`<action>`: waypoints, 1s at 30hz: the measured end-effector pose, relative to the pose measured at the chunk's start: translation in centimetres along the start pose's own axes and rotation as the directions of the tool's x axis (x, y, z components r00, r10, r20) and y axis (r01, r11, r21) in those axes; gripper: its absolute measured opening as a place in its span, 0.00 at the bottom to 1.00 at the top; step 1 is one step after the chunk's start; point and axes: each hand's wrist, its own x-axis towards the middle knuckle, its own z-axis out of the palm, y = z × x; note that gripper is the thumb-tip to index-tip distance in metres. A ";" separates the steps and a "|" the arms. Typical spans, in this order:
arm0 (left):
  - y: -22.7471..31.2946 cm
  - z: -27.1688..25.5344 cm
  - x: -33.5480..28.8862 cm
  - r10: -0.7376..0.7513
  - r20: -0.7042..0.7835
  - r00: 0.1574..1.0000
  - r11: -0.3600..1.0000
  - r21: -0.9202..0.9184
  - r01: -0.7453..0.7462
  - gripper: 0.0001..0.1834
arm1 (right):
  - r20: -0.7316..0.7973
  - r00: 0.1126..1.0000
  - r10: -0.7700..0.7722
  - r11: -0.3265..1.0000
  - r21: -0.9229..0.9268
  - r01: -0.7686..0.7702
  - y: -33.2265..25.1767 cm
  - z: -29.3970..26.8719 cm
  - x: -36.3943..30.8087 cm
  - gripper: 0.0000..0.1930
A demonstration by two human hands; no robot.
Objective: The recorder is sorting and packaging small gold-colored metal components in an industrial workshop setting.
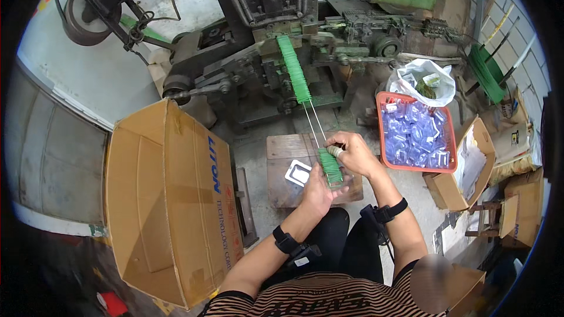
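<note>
Striped shirt (pixel 311 294) foremost, worker's left hand (pixel 319 192) half-open, cradling short green stack (pixel 330 165) above wooden stool (pixel 285 195), toward its right edge, right hand (pixel 354 151) curled at stack's top, grip unclear.

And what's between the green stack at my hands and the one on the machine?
Two thin rods run from the near stack to the far stack, in the head view.

A short, packed row of thin green pieces (pixel 331 166) sits at two slender pale rods' (pixel 307 118) near end; a longer green row (pixel 293 70), their far end
</note>
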 end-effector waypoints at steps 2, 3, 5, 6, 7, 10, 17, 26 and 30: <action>0.0 -0.2 0.3 0.006 0.012 1.000 1.000 -0.016 -0.005 0.23 | 0.048 0.999 0.018 0.999 -0.046 -0.016 0.0 -0.1 -0.4 0.08; 0.2 -0.2 0.7 0.006 -0.028 1.000 1.000 -0.023 -0.006 0.23 | 0.028 0.999 -0.018 0.990 -0.137 0.022 0.0 0.0 -1.0 0.08; 0.4 -0.1 1.2 0.006 -0.069 0.998 0.999 -0.031 -0.008 0.23 | 0.011 0.998 -0.057 0.972 -0.228 0.058 0.0 0.3 -2.0 0.08; 0.4 0.0 1.3 0.012 -0.043 0.999 1.000 0.003 -0.012 0.22 | -0.036 0.990 -0.134 0.943 -0.310 0.116 -0.1 0.5 -2.4 0.08; 0.4 0.1 1.3 0.013 -0.016 1.000 0.999 0.038 -0.012 0.21 | -0.078 0.975 -0.209 0.905 -0.393 0.163 -0.3 0.7 -2.8 0.08; 0.4 1.2 0.6 0.051 -0.087 0.995 0.989 0.143 -0.038 0.18 | -0.139 0.978 -0.154 0.910 -0.405 0.086 -2.0 0.5 -4.1 0.09; 0.3 1.3 -6.5 -0.337 0.136 0.932 0.859 0.449 0.246 0.14 | -0.556 0.804 0.213 0.975 0.170 -0.142 5.5 0.5 -5.8 0.08; 23.4 -2.2 -16.1 0.453 0.127 0.883 0.480 0.800 -0.361 0.11 | -0.366 0.869 0.332 0.725 -0.491 -0.483 14.2 7.4 -6.0 0.12; 31.6 -15.1 -17.9 0.825 -0.151 0.545 0.486 0.683 -0.546 0.13 | -0.432 0.857 0.279 0.552 -0.659 -0.512 19.8 8.8 -6.2 0.11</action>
